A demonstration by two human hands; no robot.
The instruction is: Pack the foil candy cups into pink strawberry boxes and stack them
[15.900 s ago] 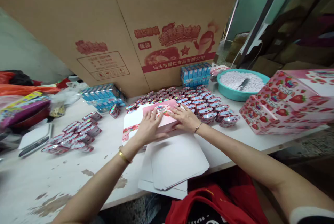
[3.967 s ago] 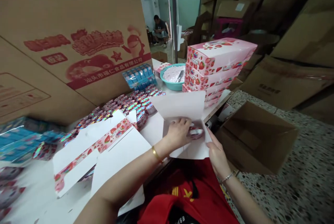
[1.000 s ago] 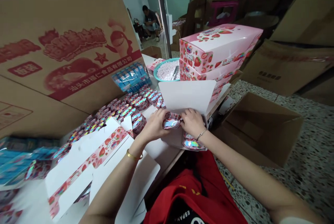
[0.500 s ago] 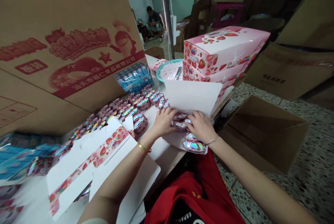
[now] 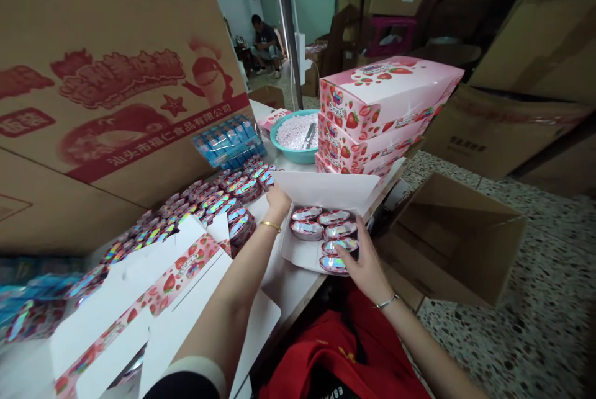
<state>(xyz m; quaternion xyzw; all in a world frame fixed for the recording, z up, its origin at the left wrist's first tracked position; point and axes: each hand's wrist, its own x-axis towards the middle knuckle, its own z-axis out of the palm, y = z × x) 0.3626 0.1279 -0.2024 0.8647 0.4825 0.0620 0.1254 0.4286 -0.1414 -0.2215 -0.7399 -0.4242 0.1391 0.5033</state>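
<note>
- White-lined, the open box [image 5: 326,191] stands on the worktop [image 5: 285,280] at 4 o'clock from the left hand [image 5: 278,200], lid raised at its 12 o'clock.
- Boxed packs [image 5: 340,246], foil-topped: four in the right column, two at the far end of the left. White base shows at the box's 7 o'clock; pack tops run long from about 9 to 3 o'clock.
- Nearest loose packs [image 5: 245,188] lie just beside the left hand at 10 to 11 o'clock, their rows trailing toward 8. That hand is the nearer; the box separates the right hand [image 5: 365,264] from them.
- Left fingers point away, partly hidden; whether they hold anything, I cannot tell.
- Right thumb spreads well away from its fingers over the front packs, at the box's 3 o'clock, gripping no pack.
</note>
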